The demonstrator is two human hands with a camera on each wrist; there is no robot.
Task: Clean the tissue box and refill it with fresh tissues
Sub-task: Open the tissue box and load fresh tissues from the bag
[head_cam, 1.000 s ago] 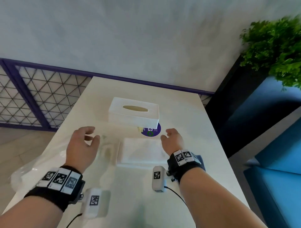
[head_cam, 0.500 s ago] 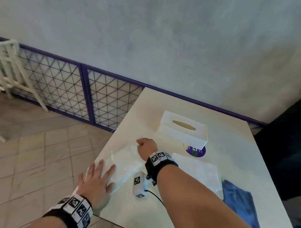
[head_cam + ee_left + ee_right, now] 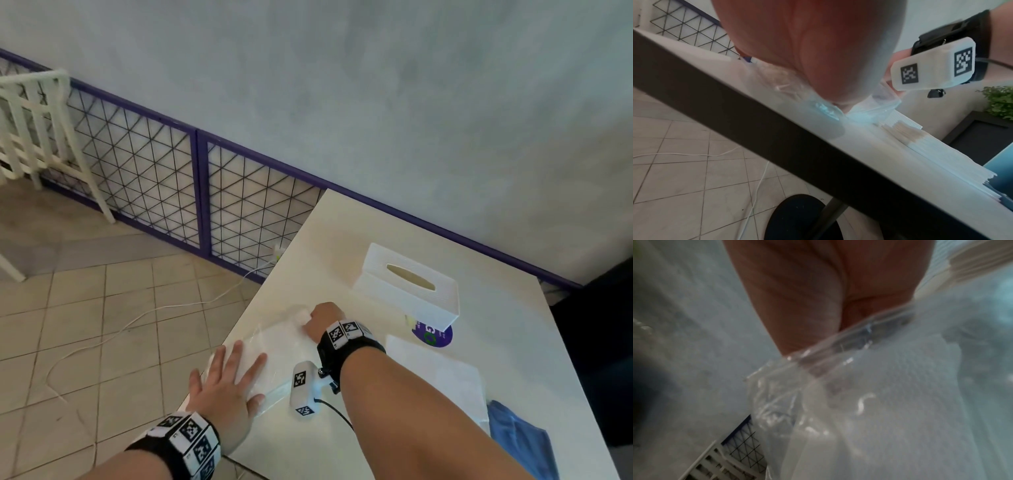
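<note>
From overhead, the left hand (image 3: 228,387) lies flat, fingers spread, on a clear plastic bag of tissues (image 3: 274,346) at the surface's (image 3: 342,240) near-left edge. The right hand (image 3: 323,318) pinches the bag's far end. The tissue box (image 3: 407,287) stands well apart, beyond and right of both.

Left wrist view: the palm (image 3: 818,48) presses the bag (image 3: 875,107).

Right wrist view: curled fingers (image 3: 797,296) grip crinkled plastic (image 3: 838,378).

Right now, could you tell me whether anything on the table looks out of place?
The clear plastic wrapper under the left hand overhangs the table edge. The tissue box sits askew, partly covering a purple sticker.
</note>
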